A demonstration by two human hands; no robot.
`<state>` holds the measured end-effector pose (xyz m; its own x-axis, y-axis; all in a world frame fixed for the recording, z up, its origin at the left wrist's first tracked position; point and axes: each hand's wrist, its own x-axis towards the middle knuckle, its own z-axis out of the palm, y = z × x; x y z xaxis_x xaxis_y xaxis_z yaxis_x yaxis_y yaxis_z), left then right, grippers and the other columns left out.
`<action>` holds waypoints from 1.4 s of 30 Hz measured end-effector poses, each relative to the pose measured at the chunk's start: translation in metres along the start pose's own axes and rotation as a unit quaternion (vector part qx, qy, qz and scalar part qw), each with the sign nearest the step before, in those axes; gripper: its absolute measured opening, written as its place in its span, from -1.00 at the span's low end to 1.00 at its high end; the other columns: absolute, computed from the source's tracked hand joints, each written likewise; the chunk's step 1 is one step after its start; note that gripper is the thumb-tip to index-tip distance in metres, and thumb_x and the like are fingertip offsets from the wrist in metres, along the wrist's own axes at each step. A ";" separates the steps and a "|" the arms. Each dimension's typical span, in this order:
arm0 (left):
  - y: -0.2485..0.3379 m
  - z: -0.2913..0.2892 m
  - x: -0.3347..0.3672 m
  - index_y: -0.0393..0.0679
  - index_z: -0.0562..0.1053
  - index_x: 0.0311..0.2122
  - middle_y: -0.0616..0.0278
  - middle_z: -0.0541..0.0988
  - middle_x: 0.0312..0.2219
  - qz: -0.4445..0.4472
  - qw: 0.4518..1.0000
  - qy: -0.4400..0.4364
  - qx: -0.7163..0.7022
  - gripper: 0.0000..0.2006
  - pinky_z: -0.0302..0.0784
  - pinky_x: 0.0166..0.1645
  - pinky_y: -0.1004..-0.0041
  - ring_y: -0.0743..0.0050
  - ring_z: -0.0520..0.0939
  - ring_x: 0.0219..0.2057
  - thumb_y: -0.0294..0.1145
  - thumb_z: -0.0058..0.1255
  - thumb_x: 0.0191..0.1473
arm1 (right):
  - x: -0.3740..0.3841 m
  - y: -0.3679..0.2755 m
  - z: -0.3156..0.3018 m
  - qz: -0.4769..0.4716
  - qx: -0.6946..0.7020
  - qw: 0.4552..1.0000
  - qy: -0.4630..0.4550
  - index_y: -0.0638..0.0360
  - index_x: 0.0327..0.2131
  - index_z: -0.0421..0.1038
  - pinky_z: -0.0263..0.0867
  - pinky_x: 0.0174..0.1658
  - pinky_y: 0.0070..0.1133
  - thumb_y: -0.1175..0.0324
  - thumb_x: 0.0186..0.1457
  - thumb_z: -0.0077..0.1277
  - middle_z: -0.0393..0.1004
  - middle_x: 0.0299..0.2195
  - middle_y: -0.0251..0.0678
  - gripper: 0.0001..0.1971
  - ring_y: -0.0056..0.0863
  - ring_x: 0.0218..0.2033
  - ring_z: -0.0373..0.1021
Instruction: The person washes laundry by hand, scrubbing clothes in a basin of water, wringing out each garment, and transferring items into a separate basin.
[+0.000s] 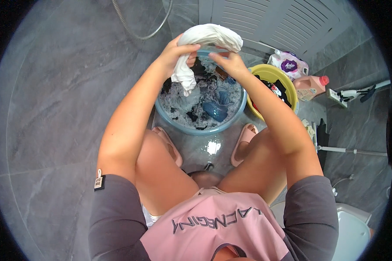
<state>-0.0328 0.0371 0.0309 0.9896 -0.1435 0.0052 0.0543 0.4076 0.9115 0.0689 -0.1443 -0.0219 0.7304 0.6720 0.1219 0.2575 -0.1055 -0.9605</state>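
Note:
A twisted white cloth garment (211,33) arches over the far side of a blue basin (203,131), its loose end hanging down on the left above the water. My left hand (177,55) is closed round the garment's left part, thumb across it. At its other end my right hand (231,64) grips it, with some fingers hidden behind the cloth. Sudsy water fills the basin, where dark clothes and a blue garment (215,111) lie soaking.
A yellow basin (295,98) holding dark clothes stands close on the right. Beyond it are a white-and-purple package (288,65), a pink bottle with a red cap (310,88) and a white-handled cleaning tool (355,94). A metal hose (149,37) curves at the far left.

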 end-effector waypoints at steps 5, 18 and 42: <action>-0.007 -0.029 -0.014 -0.21 0.26 -0.19 0.34 0.26 -0.71 -0.102 0.984 -0.103 -0.102 -0.73 0.17 -0.61 0.60 0.65 0.28 -0.70 -0.29 -0.06 0.05 | -0.017 -0.024 -0.016 -0.256 -0.047 0.951 0.170 0.18 0.06 0.07 0.26 -0.03 -0.54 0.47 -0.20 0.23 0.25 -0.04 -0.15 -0.28 -0.37 -0.04 0.27; 0.002 0.001 -0.024 0.06 0.07 0.19 0.14 0.47 -0.34 0.068 0.685 0.123 0.715 -0.03 0.48 -0.36 0.36 0.26 0.58 -0.43 0.03 0.28 -0.38 | -0.039 -0.030 -0.012 0.298 0.323 0.894 0.090 0.07 -0.48 0.31 -0.02 -0.74 -0.72 0.07 0.03 0.00 0.24 -0.69 -0.48 -0.71 -0.71 -0.76 0.10; -0.011 0.014 -0.037 -0.26 0.42 -0.20 0.11 0.53 -0.51 -0.233 0.953 -0.063 -0.185 -0.57 0.32 -0.72 0.49 0.36 0.46 -0.69 -0.16 -0.33 -0.04 | -0.047 -0.037 -0.024 -0.511 -0.348 0.786 -0.020 0.05 -0.04 0.21 0.14 0.07 -0.25 0.34 -0.38 0.25 0.10 0.11 -0.06 -0.30 -0.04 0.10 0.10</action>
<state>-0.0715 0.0254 0.0266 0.8240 -0.4847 -0.2933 0.5499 0.5593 0.6203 0.0403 -0.1891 0.0138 -0.1001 0.6868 0.7199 0.9903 0.1390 0.0051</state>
